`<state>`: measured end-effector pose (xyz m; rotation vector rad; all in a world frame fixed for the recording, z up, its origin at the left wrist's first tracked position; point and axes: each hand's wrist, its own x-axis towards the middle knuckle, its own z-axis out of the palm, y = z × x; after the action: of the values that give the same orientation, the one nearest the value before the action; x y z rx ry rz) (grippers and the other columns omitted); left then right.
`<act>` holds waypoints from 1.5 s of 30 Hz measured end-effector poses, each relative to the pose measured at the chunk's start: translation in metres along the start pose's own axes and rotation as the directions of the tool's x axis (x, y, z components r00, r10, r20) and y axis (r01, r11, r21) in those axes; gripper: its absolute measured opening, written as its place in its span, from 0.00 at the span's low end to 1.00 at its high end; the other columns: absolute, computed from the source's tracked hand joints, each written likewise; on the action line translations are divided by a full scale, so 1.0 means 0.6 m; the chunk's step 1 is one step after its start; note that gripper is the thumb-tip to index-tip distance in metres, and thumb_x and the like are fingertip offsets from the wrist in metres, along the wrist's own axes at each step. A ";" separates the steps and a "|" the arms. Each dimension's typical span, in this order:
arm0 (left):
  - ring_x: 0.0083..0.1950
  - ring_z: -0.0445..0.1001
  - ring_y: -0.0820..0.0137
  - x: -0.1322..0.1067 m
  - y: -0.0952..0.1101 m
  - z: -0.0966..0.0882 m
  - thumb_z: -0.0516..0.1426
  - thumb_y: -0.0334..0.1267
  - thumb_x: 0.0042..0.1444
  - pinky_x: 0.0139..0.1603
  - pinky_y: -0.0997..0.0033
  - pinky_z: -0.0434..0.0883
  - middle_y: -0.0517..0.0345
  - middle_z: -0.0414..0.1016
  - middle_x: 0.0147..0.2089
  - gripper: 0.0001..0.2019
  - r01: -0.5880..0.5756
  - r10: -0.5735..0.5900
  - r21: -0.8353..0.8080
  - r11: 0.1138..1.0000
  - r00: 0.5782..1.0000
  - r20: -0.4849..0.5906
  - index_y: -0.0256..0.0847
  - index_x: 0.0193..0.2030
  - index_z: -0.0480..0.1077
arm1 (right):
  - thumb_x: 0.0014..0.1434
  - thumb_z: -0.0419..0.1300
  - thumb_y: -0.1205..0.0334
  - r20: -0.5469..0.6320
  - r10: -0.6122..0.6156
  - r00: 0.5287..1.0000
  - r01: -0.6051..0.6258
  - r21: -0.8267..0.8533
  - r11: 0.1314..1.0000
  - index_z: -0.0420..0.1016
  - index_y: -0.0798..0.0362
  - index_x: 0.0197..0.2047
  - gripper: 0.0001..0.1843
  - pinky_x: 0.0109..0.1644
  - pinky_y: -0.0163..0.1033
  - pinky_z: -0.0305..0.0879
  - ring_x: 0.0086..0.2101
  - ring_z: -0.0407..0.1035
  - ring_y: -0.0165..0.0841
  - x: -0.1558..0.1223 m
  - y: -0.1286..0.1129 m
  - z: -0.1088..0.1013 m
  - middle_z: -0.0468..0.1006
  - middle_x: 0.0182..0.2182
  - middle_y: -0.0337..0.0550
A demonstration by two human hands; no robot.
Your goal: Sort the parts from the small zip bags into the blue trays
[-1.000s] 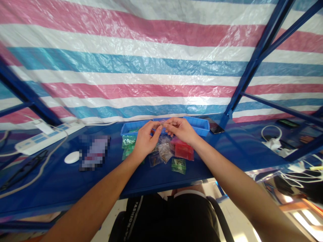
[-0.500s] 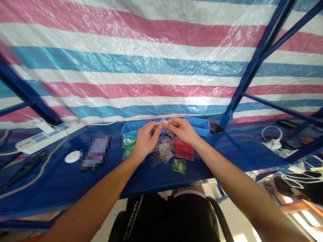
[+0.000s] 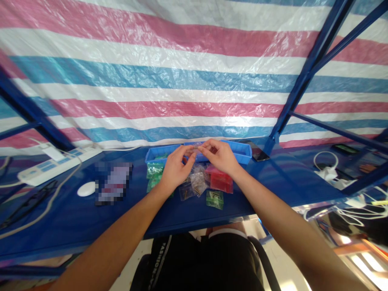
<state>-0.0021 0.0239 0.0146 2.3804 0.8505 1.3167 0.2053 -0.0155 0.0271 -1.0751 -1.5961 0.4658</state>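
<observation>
My left hand and my right hand meet above the blue table, fingertips pinched together on a small clear plastic bag. Below them lies a heap of small bags: clear ones with brown parts, green ones to the left, one green bag near the front, and a red one under my right wrist. Behind the hands stands a shallow blue tray.
A white power strip with its cable lies at the far left, beside a white round disc and a blurred packet. A dark phone rests right of the tray. White cables lie at the right. A striped tarp hangs behind.
Both hands have stayed together at the same spot, with only slight finger movement on the small clear bag.
</observation>
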 end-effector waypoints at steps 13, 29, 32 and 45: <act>0.39 0.82 0.66 -0.005 0.007 -0.001 0.57 0.46 0.74 0.43 0.67 0.78 0.56 0.85 0.44 0.16 -0.041 0.045 -0.025 0.999 0.983 0.181 0.44 0.62 0.76 | 0.67 0.60 0.63 -0.187 -0.228 0.955 0.144 -0.381 0.914 0.71 0.49 0.34 0.07 0.46 0.43 0.73 0.42 0.76 0.39 0.013 0.005 -0.035 0.81 0.45 0.48; 0.67 0.77 0.54 -0.018 0.020 0.015 0.65 0.50 0.68 0.72 0.53 0.72 0.47 0.78 0.67 0.24 -0.354 0.327 -0.060 0.933 0.769 0.549 0.45 0.67 0.76 | 0.70 0.55 0.66 -0.132 0.133 0.982 -0.185 -0.800 0.570 0.77 0.49 0.51 0.12 0.49 0.44 0.70 0.47 0.79 0.46 0.011 0.023 -0.056 0.85 0.48 0.51; 0.65 0.78 0.55 -0.018 0.018 0.013 0.64 0.49 0.68 0.72 0.54 0.73 0.47 0.79 0.64 0.21 -0.346 0.317 -0.052 0.937 0.777 0.543 0.45 0.64 0.78 | 0.71 0.54 0.65 -0.118 0.157 0.981 -0.187 -0.807 0.560 0.78 0.49 0.53 0.13 0.51 0.44 0.70 0.49 0.79 0.46 0.010 0.021 -0.054 0.85 0.50 0.51; 0.57 0.82 0.61 -0.016 0.009 0.017 0.59 0.43 0.74 0.63 0.62 0.76 0.51 0.82 0.58 0.14 -0.337 0.314 -0.054 0.940 0.791 0.525 0.47 0.61 0.79 | 0.71 0.56 0.62 -0.137 0.204 0.969 -0.225 -0.829 0.513 0.81 0.52 0.46 0.12 0.47 0.47 0.72 0.45 0.80 0.50 0.007 0.023 -0.053 0.84 0.47 0.58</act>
<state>0.0047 0.0140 0.0056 2.8042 0.3131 0.6574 0.2400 -0.0122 0.0294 -2.0282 -1.6888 -0.2411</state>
